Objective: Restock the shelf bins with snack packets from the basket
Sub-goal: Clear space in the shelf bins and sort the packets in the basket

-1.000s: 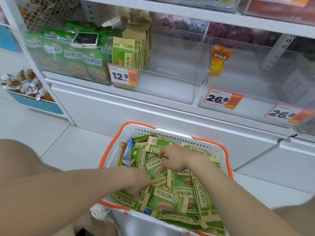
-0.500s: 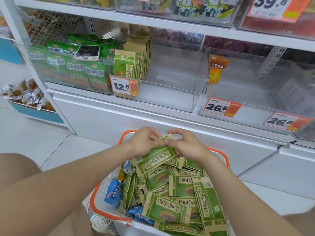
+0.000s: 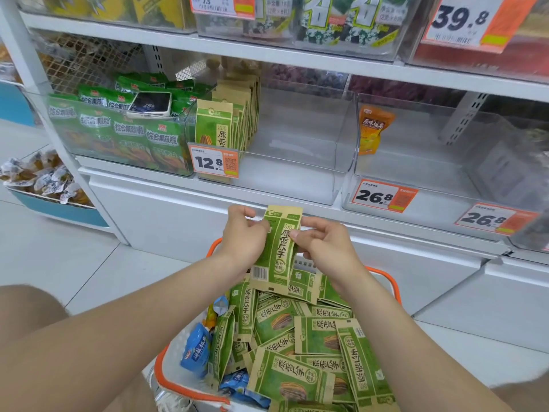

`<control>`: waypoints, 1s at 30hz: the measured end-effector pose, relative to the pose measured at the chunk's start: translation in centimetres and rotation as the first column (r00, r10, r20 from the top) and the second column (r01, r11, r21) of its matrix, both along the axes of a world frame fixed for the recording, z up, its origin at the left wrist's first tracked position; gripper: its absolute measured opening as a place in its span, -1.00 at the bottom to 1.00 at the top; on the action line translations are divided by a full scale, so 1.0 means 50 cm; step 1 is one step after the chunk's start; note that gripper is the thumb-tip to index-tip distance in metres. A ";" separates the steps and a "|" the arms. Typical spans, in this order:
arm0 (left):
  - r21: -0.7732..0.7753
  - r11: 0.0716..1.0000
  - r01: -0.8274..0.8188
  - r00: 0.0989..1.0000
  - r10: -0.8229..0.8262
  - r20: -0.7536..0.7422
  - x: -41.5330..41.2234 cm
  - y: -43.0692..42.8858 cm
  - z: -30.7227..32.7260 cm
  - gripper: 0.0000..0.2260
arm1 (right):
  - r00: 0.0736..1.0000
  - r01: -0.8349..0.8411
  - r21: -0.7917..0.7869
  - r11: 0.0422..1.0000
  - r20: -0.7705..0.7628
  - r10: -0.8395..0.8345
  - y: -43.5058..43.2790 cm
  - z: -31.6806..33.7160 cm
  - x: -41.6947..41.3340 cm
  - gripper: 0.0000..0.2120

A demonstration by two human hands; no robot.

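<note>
Green snack packets (image 3: 280,248) held upright just above the basket (image 3: 190,394), pinched at left edge by left grip (image 3: 243,236), at right edge by right grip (image 3: 323,246). Below, more packets heaped in basket. Behind, clear shelf bin (image 3: 297,138) partly filled.

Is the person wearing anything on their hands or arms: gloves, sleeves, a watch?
No. The left hand and right hand are bare, without gloves. The left forearm and right forearm are uncovered as far as the frame shows; no sleeve, watch, bracelet or ring is visible.
</note>
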State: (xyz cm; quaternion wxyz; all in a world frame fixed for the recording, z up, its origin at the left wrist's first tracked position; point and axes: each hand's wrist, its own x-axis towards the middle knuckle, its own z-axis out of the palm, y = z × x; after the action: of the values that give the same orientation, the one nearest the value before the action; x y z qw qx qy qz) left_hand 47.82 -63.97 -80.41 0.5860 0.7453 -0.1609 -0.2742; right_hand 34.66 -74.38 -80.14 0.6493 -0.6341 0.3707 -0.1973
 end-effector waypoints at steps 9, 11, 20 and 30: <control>-0.133 0.968 0.213 0.955 -0.236 -0.182 -0.045 -0.004 0.016 -0.76 | 0.993 0.029 -0.228 0.973 0.116 -0.002 0.015 0.010 0.025 -0.80; -0.157 0.974 0.166 0.943 -0.203 -0.262 -0.037 -0.002 0.020 -0.72 | 0.993 0.105 -0.414 0.904 0.095 -0.071 0.012 0.007 0.026 -0.80; -0.251 0.967 0.046 0.903 -0.148 -0.404 -0.011 0.000 0.054 -0.67 | 0.987 0.092 -0.200 0.976 0.152 -0.062 0.019 0.014 0.021 -0.90; -0.328 0.944 0.028 0.955 -0.122 -0.269 0.004 -0.001 0.066 -0.68 | 0.977 0.045 -0.195 0.980 0.213 -0.003 0.019 0.030 0.020 -0.79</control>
State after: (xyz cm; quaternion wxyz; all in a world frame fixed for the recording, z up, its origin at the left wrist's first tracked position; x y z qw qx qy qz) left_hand 48.01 -64.01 -77.09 0.7054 0.5860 -0.1454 -0.3714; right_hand 35.65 -73.45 -78.62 0.6159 -0.6668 0.2856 -0.3075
